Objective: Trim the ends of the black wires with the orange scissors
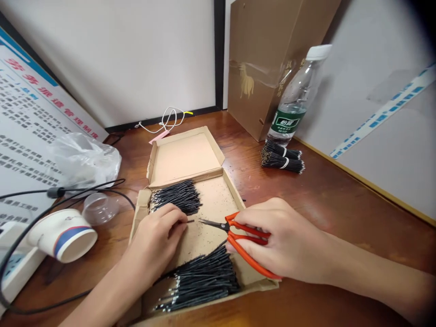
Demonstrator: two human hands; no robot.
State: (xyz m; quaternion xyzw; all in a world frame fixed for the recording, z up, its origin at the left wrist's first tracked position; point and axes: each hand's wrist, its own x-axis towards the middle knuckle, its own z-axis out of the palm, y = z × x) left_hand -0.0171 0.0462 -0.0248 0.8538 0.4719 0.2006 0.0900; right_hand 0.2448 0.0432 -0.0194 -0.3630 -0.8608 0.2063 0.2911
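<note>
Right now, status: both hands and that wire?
Left hand pinches short black wire. Right hand grips orange-handled metal snips, tips pointed at wire's end. Black wire piles flank them in open cardboard box; nothing between.

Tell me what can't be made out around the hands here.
Head view.
Wire: left hand covers all but its tip.
Scissors handles: partly under the right hand.
Poster writing: blurred, cut by the left edge.
Bottle label: too small to read.

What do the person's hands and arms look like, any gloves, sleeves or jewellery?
Both the left hand and the right hand are bare: no gloves, rings or watch show. The left forearm and right forearm are bare too, no sleeve in view.
</note>
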